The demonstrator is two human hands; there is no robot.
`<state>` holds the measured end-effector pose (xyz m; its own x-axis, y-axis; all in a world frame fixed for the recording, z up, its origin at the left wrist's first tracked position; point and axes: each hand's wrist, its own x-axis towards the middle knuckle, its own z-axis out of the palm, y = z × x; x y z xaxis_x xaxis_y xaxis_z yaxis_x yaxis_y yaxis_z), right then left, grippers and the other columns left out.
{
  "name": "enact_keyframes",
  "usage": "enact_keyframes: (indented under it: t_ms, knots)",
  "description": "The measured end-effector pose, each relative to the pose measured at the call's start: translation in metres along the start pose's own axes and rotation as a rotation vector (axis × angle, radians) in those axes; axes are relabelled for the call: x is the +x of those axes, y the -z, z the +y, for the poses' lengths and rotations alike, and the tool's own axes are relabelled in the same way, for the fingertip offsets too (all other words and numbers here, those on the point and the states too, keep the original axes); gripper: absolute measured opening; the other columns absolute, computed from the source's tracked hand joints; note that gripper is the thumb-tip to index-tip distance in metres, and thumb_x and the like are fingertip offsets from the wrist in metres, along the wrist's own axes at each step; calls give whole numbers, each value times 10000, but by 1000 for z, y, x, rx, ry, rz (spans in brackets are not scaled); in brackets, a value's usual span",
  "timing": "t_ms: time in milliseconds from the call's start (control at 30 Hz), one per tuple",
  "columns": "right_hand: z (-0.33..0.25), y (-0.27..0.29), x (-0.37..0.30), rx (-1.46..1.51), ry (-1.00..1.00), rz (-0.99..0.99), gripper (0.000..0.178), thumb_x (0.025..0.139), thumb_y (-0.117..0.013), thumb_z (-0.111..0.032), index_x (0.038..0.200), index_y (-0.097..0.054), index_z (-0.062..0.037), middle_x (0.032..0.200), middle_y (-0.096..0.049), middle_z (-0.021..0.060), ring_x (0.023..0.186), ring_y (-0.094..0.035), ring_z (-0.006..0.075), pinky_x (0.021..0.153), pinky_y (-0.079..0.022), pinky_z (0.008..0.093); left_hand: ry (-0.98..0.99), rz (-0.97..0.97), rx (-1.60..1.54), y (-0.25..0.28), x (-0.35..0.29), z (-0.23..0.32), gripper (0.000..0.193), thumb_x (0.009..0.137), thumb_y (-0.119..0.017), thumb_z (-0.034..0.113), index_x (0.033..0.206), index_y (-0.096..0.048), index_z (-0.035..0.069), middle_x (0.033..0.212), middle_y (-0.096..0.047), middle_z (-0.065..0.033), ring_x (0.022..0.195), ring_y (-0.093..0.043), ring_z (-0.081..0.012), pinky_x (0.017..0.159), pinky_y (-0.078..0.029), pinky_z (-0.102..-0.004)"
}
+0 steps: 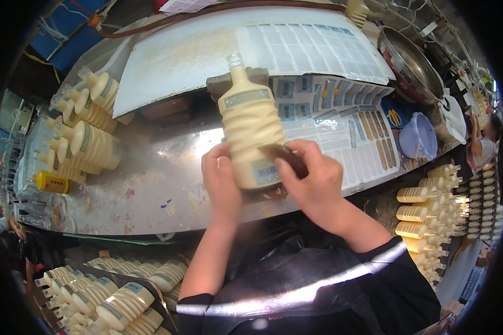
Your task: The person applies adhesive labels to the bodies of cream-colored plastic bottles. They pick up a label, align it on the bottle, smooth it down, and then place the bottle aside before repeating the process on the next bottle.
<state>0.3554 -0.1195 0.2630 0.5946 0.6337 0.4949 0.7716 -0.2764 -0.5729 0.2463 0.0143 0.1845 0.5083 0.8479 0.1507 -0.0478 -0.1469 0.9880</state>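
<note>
A cream-coloured bottle with a wavy, ribbed body and a clear neck lies in front of me, its neck pointing away. Its shoulder end rests at a brown block. One greyish label crosses the shoulder, and a barcode label sits near the base. My left hand is closed against the bottle's lower left side. In my right hand is a dark brown flat scraper-like piece, gripped between thumb and fingers, with its edge at the bottle's lower right side.
Sheets of labels lie on the right of the metal table. Similar bottles stand at the left beside a yellow bottle. A lilac bucket and a large pan are at right. More bottles fill a crate lower left.
</note>
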Motion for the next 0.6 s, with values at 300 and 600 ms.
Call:
enact_keyframes:
  t_ms: [300,600]
  knots:
    - [39,1,-5,161,-58,32,266,881,-752,-42,1116,-627,-50,887,-732,139,739,-725,280,654,-568,365,-263,9,453,-13,3,9,525,1005,-615,355,1380,-506,4,1179,-502,-138,1108,-487,-283,1036,-378,-427]
    - [32,17,-18,206,689,-173,192,742,-752,28,911,-695,-44,1042,-755,139,937,-747,310,758,-586,384,-346,24,325,2,68,27,275,956,-649,152,1200,-656,27,976,-623,-90,890,-610,-218,817,-499,-355]
